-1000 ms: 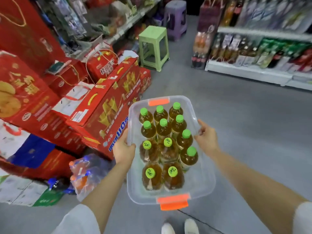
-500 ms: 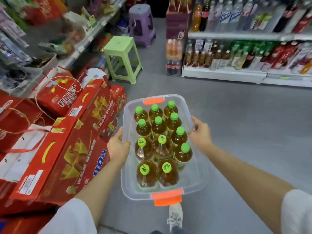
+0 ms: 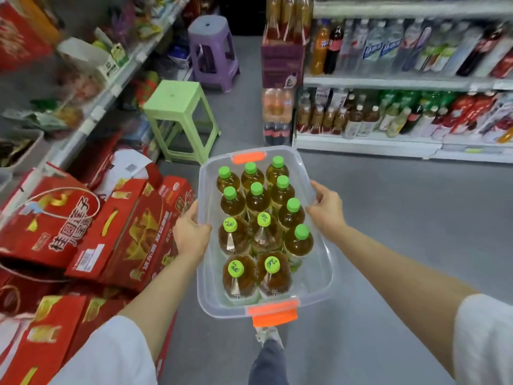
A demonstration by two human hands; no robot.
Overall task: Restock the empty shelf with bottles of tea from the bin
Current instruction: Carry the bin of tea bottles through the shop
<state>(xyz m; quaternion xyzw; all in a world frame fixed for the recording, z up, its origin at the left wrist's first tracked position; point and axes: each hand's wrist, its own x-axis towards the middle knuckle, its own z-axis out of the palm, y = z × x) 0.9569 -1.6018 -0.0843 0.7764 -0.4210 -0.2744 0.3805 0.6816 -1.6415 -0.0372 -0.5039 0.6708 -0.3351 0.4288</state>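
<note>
A: Entry. Clear plastic bin (image 3: pixel 319 284) is held in the air over the aisle floor (image 3: pixel 402 218), long axis pointing away from the person. Orange latch (image 3: pixel 273 315) at the near end, a second orange latch (image 3: pixel 248 157) at the far end.

B: Contents?

A: Bottles of tea (image 3: pixel 258 218), green caps, amber liquid, all upright. They fill the far and middle part of the bin; a bare strip of bin floor shows along the right wall and at the near end.

B: Grip?

A: Left hand (image 3: pixel 191 234) curls over the left long rim, thumb on top of the rim, fingers hidden under or outside the wall. Right hand (image 3: pixel 326 208) grips the right long rim, thumb over the edge, fingers round the outside. Both are closed on the bin at about mid-length.

B: Clearance to the sides?

A: Left: red gift boxes (image 3: pixel 133 232) stacked on the floor, their nearest corner just beside the left hand. Right: open grey floor, well apart from anything. Ahead: green stool (image 3: pixel 180 107) near the bin's far left corner, purple stool (image 3: pixel 211 37) further back.

B: Shelving?

A: Drinks shelf (image 3: pixel 388 143) ahead and right, its low white edge beyond the far end of the bin, rows stocked with bottles. Snack shelf (image 3: pixel 91 118) runs along the left. One shoe (image 3: pixel 268 336) shows below the near latch.
</note>
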